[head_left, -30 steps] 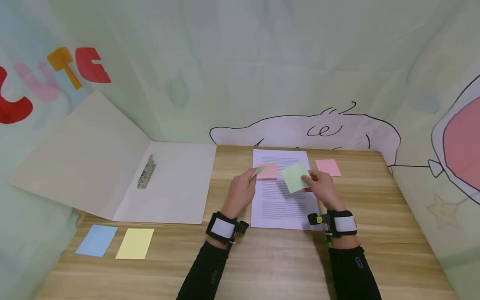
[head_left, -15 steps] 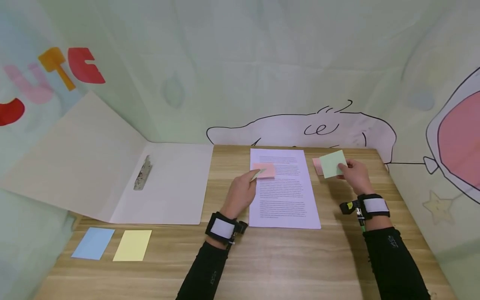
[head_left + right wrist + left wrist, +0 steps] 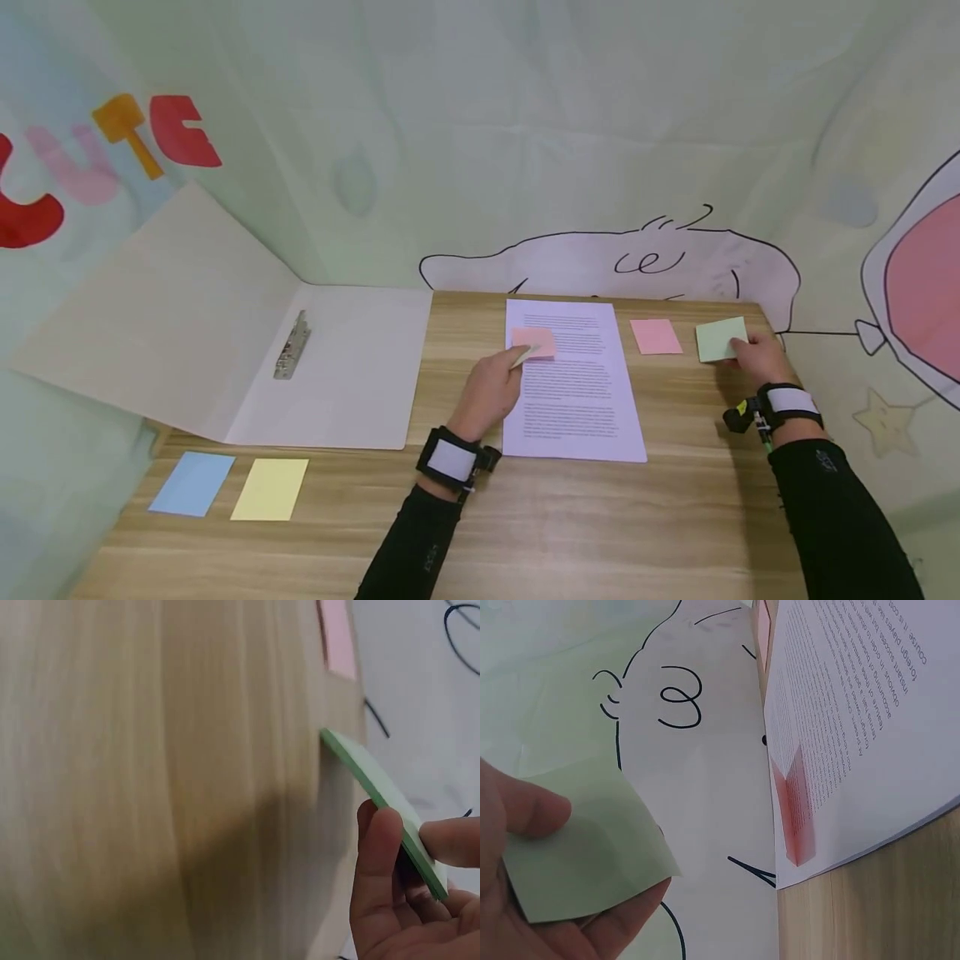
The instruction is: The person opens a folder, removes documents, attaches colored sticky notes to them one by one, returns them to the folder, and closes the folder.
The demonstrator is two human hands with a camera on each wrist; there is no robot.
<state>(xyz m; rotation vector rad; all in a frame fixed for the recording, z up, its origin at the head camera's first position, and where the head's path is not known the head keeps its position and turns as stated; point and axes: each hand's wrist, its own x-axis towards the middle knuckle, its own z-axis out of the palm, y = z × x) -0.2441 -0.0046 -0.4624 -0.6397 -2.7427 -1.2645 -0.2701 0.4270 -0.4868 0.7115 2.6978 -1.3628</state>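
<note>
My left hand (image 3: 489, 392) pinches a single green sticky note (image 3: 592, 840) between thumb and fingers, over the left edge of the printed sheet (image 3: 577, 400). A pink sticky note (image 3: 542, 340) lies on that sheet's upper left, just beyond the fingertips. At the far right of the table, my right hand (image 3: 763, 360) grips a pad of green sticky notes (image 3: 382, 795). In the right wrist view the pad is tilted, one edge close over the wood. Left of it lies a pad of pink sticky notes (image 3: 656, 337).
An open white folder (image 3: 360, 367) with a metal clip (image 3: 292, 345) stands at the left, its cover leaning against the wall cloth. In front of it lie a blue sticky note pad (image 3: 192, 483) and a yellow one (image 3: 270, 489). The wall cloth (image 3: 480, 150) borders the table's back.
My right hand has carried the green pad from above the printed sheet rightward, past the pink pad, to the table's far right. The left hand has stayed nearly in place with its green note.
</note>
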